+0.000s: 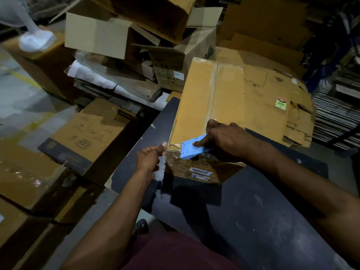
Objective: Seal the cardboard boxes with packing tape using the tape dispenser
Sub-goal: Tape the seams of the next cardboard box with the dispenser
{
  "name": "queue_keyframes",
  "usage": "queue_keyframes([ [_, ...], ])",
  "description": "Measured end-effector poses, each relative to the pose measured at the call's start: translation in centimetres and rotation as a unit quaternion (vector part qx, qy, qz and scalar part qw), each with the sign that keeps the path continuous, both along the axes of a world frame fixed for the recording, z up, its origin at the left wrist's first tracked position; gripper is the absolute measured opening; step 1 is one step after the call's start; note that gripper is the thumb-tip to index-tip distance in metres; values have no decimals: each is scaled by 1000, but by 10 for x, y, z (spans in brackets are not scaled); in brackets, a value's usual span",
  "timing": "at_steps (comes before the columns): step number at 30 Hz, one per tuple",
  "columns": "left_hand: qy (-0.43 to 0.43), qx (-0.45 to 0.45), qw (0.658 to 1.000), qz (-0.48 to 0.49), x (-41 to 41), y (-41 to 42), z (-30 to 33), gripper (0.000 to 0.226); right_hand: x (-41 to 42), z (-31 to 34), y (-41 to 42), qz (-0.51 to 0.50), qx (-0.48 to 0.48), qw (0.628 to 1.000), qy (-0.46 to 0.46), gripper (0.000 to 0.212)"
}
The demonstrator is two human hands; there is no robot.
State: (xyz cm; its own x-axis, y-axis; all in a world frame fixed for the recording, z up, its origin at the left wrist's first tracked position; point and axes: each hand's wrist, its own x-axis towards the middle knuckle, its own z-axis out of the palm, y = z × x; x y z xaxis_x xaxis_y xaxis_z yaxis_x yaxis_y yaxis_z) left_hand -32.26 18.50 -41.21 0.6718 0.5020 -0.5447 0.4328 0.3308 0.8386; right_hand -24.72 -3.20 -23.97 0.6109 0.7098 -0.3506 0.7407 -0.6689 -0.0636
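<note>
A closed cardboard box (204, 98) lies on a dark table (243, 211), with a glossy strip of clear tape along its top seam. My right hand (224, 140) grips a light blue tape dispenser (190, 149) at the box's near top edge, where the tape bends down over the labelled front face. My left hand (151, 158) is beside the box's near left corner, fingers curled, thumb up by the corner edge. Whether it pinches tape is unclear.
Several taped and open cardboard boxes (87, 131) crowd the floor to the left and behind. Flattened cartons (276, 98) are stacked behind the box on the right. A rack of stacked sheets (339, 114) stands at the far right.
</note>
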Motion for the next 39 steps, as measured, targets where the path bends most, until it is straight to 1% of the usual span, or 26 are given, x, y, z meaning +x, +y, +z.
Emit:
queue_keyframes([
  [1, 8, -9, 1000, -2, 1, 1, -1, 12, 0, 0, 0, 2, 1, 1000, -2, 48],
  [3, 20, -14, 999, -24, 2, 5, -3, 14, 0, -1, 1, 8, 4, 1000, -9, 49],
  [4, 25, -18, 999, -36, 2, 7, -4, 17, 0, -2, 1, 9, 2, 1000, -10, 49],
  [6, 41, -25, 998, -52, 1, 8, -6, 32, 0, 0, 1, 8, -5, 1000, -9, 49],
  [7, 55, -30, 996, -61, -1, 8, -9, 41, 1, 1, 1, 8, -8, 1000, -9, 50],
  [9, 96, -55, 991, -75, -7, 2, -15, 48, 0, 2, 0, 12, -13, 1000, -13, 50],
  [12, 110, -119, 983, -90, -8, -6, -18, 52, 1, 3, 2, 14, -13, 1000, -9, 50],
  [14, 122, -129, 982, -66, -6, -10, -17, 44, 3, 2, 3, 16, -17, 1000, -9, 50],
  [15, 126, -109, 985, -32, -5, -10, -16, 37, 3, 2, 4, 15, -19, 1000, -11, 49],
  [16, 126, -63, 990, 8, -5, -8, -17, 33, 1, 4, 5, 17, -25, 999, -15, 50],
  [17, 103, -3, 994, 40, -5, -7, -16, 33, 0, 5, 5, 21, -35, 999, -21, 50],
  [18, 50, 69, 995, 50, -5, -6, -12, 31, -1, 8, 6, 24, -44, 998, -23, 49],
  [19, -31, 144, 988, 40, -7, -6, -6, 24, -1, 8, 7, 26, -52, 998, -20, 47],
  [20, -118, 226, 967, 3, -9, -5, 4, 11, -1, 9, 8, 28, -55, 998, -16, 45],
  [21, -194, 316, 926, -65, -11, -6, 16, 9, 0, 11, 11, 26, -56, 998, -11, 41],
  [22, -260, 392, 870, -149, -12, -6, 25, 23, 1, 13, 15, 10, -58, 998, -2, 38],
  [23, -301, 453, 806, -235, -13, -6, 28, 37, 3, 13, 18, -16, -62, 998, 13, 38],
  [24, -317, 503, 746, -300, -12, -6, 25, 51, 6, 14, 21, -43, -67, 996, 31, 40],
  [25, -313, 538, 704, -342, -12, -5, 21, 61, 7, 13, 23, -62, -72, 994, 46, 41],
  [26, -295, 558, 685, -364, -13, -3, 12, 69, 8, 12, 25, -66, -78, 993, 55, 41],
  [29, -266, 573, 674, -383, -16, 1, -2, 77, 7, 12, 20, -56, -92, 993, 43, 34],
  [31, -269, 595, 656, -380, -16, 2, -1, 78, 9, 14, 3, -59, -109, 991, 44, 39],
  [32, -270, 602, 650, -376, -15, 2, 1, 77, 12, 15, -10, -67, -119, 990, 44, 38],
  [34, -275, 603, 651, -371, -13, 3, 3, 75, 17, 16, -41, -89, -119, 988, 36, 33],
  [37, -268, 598, 660, -367, -12, 1, 0, 71, 13, 20, -64, -116, -143, 982, 48, 37],
  [39, -249, 617, 647, -372, -12, -2, 6, 70, 11, 16, -66, -133, -145, 979, 60, 41],
])
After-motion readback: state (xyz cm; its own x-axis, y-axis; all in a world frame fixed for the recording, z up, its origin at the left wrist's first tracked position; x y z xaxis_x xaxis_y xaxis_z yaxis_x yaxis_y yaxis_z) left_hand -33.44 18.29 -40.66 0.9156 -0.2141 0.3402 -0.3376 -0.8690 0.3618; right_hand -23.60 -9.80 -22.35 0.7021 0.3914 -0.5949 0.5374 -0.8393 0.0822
